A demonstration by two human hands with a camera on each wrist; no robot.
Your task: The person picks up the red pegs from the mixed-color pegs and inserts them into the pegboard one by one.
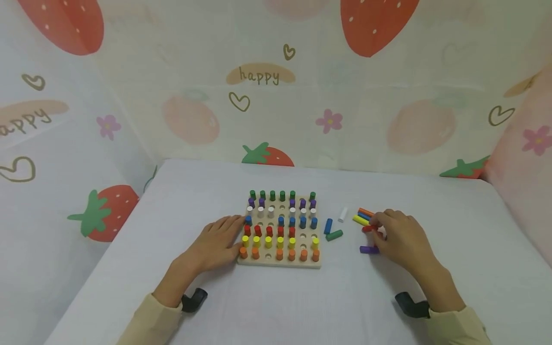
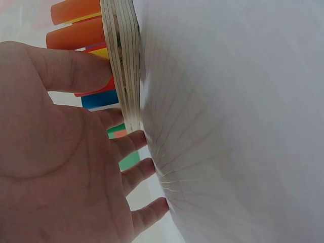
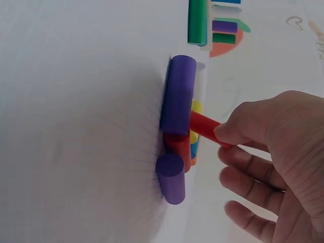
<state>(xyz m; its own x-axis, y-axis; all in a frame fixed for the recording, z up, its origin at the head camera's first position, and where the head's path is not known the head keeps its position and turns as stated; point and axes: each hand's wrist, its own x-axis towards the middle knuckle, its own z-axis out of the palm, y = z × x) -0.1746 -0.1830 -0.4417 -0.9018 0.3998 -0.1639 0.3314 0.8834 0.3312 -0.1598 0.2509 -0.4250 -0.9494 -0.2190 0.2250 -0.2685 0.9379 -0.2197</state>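
Observation:
A wooden pegboard point(image 1: 280, 264) stands on the table with rows of coloured pegs upright in it; a few holes are bare. My left hand point(image 1: 219, 244) lies against the board's left side, fingers extended, with the thumb at its near left corner. In the left wrist view the thumb point(image 2: 76, 70) touches the layered wooden edge point(image 2: 121, 55). Right of the board, my right hand point(image 1: 398, 238) pinches a red peg point(image 3: 205, 125) between thumb and fingertips. Close by lie a purple peg point(image 3: 179, 96), another red peg point(image 3: 177, 149) and a second purple peg point(image 3: 171, 178).
Yellow point(image 1: 360, 220), blue point(image 1: 364, 216) and orange point(image 1: 366, 211) pegs lie together just beyond my right hand. Between them and the board lie a white peg point(image 1: 342, 214), a blue peg point(image 1: 328, 226) and a green peg point(image 1: 334, 235). Strawberry-patterned cloth point(image 1: 358, 96) hangs behind the table.

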